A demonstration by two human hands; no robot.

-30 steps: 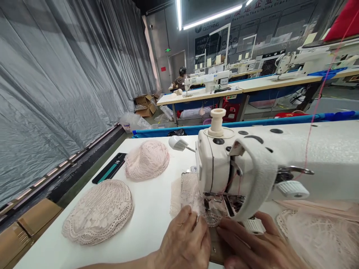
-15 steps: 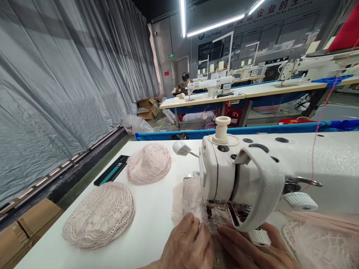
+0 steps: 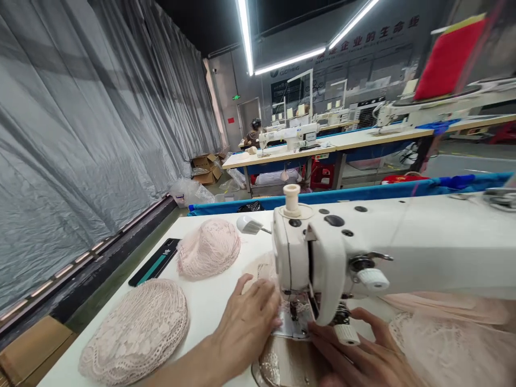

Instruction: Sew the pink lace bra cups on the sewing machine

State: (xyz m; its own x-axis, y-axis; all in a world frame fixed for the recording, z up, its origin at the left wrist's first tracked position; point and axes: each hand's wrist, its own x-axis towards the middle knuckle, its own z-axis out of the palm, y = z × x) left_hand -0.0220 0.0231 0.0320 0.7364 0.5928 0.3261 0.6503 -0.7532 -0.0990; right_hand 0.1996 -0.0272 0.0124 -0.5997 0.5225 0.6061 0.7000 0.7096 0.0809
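Lying on the table (image 3: 209, 306) at left — two pink lace stacks (image 3: 137, 330) (image 3: 208, 247) and a dark phone (image 3: 155, 262). Blocking much of the work — the white machine (image 3: 322, 252). Pressing flat with spread fingers, left hand (image 3: 245, 325), on the lace piece (image 3: 258, 269) just beside the needle. Resting open at the other side of the foot, right hand (image 3: 358, 355); gripping nothing, both close together.

Grey plastic curtain (image 3: 80, 134), ceiling strip lights (image 3: 290, 58), distant sewing tables (image 3: 330, 144).

White table (image 3: 209, 306) with lace stacks (image 3: 137, 333), phone (image 3: 155, 262), sewing machine (image 3: 363, 252).
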